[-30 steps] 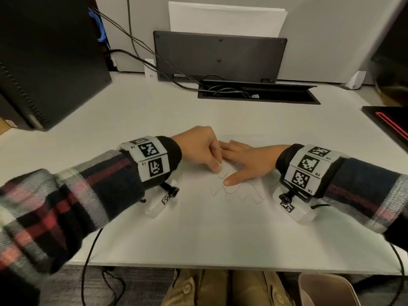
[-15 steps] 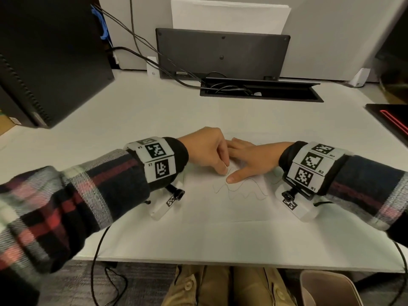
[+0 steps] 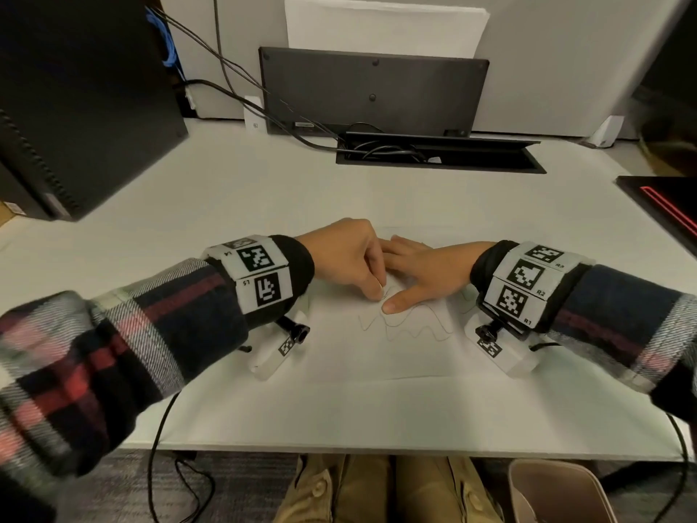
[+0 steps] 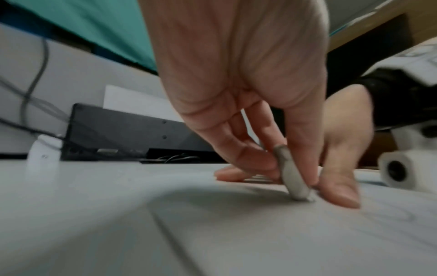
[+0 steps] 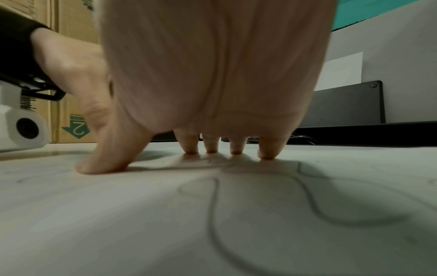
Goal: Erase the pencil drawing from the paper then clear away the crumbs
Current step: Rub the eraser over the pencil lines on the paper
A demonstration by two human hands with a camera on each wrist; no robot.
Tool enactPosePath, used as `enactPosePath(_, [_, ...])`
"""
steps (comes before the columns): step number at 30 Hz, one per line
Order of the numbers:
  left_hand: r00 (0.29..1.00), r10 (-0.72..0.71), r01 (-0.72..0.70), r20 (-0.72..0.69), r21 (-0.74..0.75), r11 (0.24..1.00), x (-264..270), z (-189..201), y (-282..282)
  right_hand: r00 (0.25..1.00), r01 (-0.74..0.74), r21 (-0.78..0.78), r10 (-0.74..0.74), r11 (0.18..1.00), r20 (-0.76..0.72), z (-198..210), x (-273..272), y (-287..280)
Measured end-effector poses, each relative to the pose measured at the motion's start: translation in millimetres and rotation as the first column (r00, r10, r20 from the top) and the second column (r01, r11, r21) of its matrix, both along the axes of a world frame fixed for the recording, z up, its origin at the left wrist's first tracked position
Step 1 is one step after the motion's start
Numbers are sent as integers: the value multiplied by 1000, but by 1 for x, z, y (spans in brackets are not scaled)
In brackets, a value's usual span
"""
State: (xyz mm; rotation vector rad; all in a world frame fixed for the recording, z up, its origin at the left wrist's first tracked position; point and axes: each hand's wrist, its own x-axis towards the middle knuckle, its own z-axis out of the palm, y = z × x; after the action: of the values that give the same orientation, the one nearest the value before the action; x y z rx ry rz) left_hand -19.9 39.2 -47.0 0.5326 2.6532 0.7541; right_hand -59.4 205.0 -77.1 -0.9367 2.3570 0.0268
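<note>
A white sheet of paper (image 3: 377,356) lies on the desk with a wavy pencil drawing (image 3: 411,326) on it. My left hand (image 3: 350,258) pinches a grey eraser (image 4: 292,179) between thumb and fingers, its lower end down on the paper at the drawing's left end. My right hand (image 3: 422,273) lies flat on the sheet just right of it, fingers straight, thumb and fingertips (image 5: 211,147) pressing the paper. Pencil lines (image 5: 307,196) run under the right palm. A small pale crumb (image 4: 312,198) sits at the eraser's tip.
A black monitor base (image 3: 373,92) and a cable slot (image 3: 437,156) stand at the back of the white desk (image 3: 226,190). A black computer tower (image 3: 75,100) is at the back left, a dark device (image 3: 663,201) at the right edge, a bin (image 3: 558,492) below the desk.
The left hand with the eraser has shifted slightly toward me along the drawing's left end. The right hand stays pressed flat on the paper.
</note>
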Motion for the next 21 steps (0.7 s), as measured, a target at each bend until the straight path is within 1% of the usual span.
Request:
enactPosePath(3, [997, 49, -49, -65, 6, 999, -2, 0, -4, 1000, -15, 20, 16, 1000, -5, 0, 0, -2])
enactPosePath(4, [997, 51, -51, -58, 6, 999, -1, -1, -4, 1000, -12, 23, 12, 1000, -1, -1, 0, -2])
enactPosePath(7, [1000, -7, 7, 0, 4, 1000, 4, -1, -2, 1000, -12, 20, 12, 1000, -3, -1, -1, -1])
enactPosePath(11, [992, 73, -74, -108, -14, 997, 0, -1, -5, 1000, 3, 9, -3, 1000, 4, 2, 2, 0])
enactPosePath(15, [999, -43, 41, -26, -66, 997, 6, 2, 1, 1000, 9, -5, -8, 1000, 9, 6, 4, 1])
enactPosePath(16, [999, -50, 50, -8, -67, 997, 7, 2, 1, 1000, 11, 0, -11, 1000, 12, 6, 6, 1])
enactPosePath(18, [1000, -10, 10, -10, -30, 1000, 4, 4, -4, 1000, 17, 4, -17, 1000, 12, 8, 8, -1])
enactPosePath(21, [994, 96, -93, -46, 76, 993, -4, 7, -15, 999, 33, -10, -33, 999, 13, 13, 12, -1])
